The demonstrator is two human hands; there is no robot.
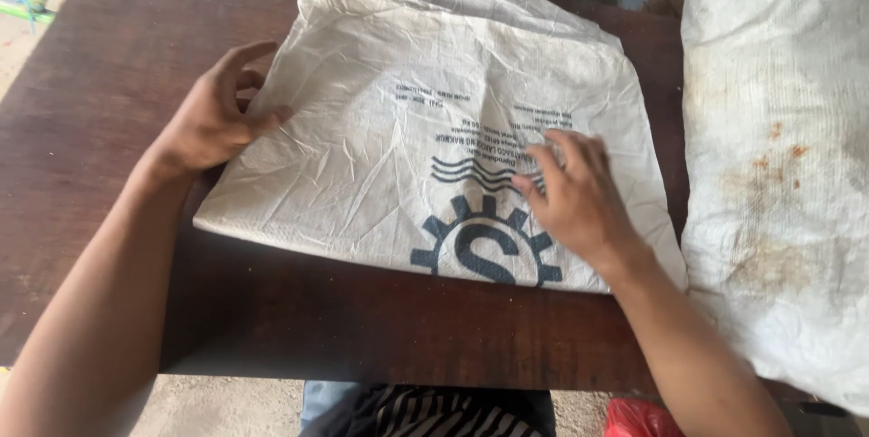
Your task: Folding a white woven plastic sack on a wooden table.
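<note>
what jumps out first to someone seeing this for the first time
A crumpled white sack with a dark blue printed emblem lies flat in the middle of the dark wooden table. The left hand presses its left edge and the right hand rests flat on its print. A stained white sack fills the right side.

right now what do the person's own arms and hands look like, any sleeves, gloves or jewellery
Both arms are bare from the frame's edge to the fingers: no sleeves, gloves, watch or bracelet show. The left hand and right hand carry no rings that can be seen, with short, unpainted nails. The only clothing in view is a black-and-white striped garment at the bottom edge.
</note>
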